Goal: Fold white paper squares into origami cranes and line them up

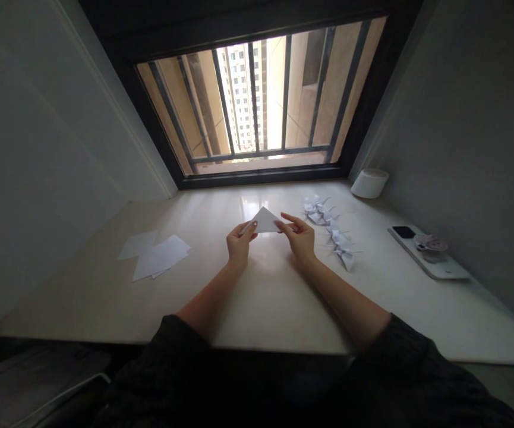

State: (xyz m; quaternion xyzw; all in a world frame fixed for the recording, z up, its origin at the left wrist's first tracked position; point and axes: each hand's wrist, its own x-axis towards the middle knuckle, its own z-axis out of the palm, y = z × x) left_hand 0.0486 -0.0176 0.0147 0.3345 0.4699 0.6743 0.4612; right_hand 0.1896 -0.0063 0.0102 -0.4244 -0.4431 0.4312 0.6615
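Observation:
Between my two hands is a white sheet of paper folded into a triangle (264, 220), its peak pointing away toward the window. My left hand (239, 241) pinches its left corner between thumb and fingers. At the right corner, my right hand (299, 236) grips the paper with thumb and fingertips, the index finger lifted a little off it. Loose white paper sheets (162, 257) lie overlapping to the left of my hands. On the right, a row of folded white paper figures (337, 238) with thin pointed ends runs along the surface.
A white windowsill counter (278, 309) carries everything. At its right lies a phone (430, 254) with a round grip on its back. Behind it, a white cylindrical object (369, 183) stands near the wall. A dark-framed window (265, 178) with bars closes off the far side.

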